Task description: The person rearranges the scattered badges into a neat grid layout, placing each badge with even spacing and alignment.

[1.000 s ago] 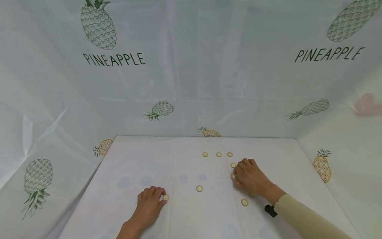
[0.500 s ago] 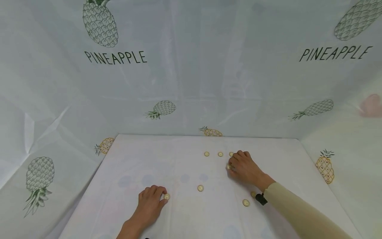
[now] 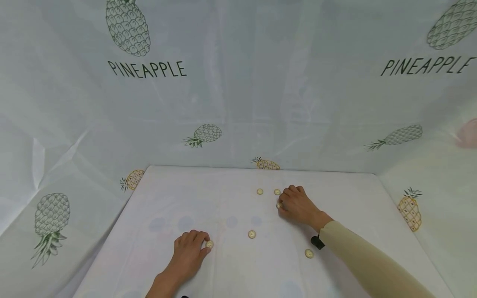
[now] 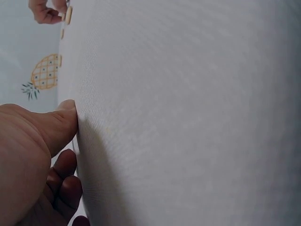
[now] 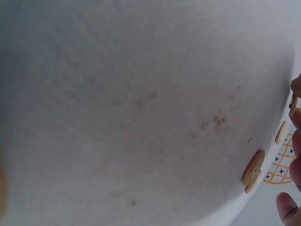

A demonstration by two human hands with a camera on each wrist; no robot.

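My left hand rests on the white cloth and pinches a round, cream-coloured button between thumb and forefinger. In the left wrist view that button is hidden behind the thumb. Farther back and to the right, my right hand holds a similar button at its fingertips; the right wrist view shows this held button edge-on. Just beyond it lie two more buttons, one close to the fingers and one farther left.
Between the hands lies a single button. Another button sits nearer me, left of the right sleeve. The white table surface ends at a hanging pineapple-print sheet on the back and sides.
My right hand has moved left and away from me, carrying a button toward the back row and covering the row's rightmost button. My left hand has stayed in place on its button.
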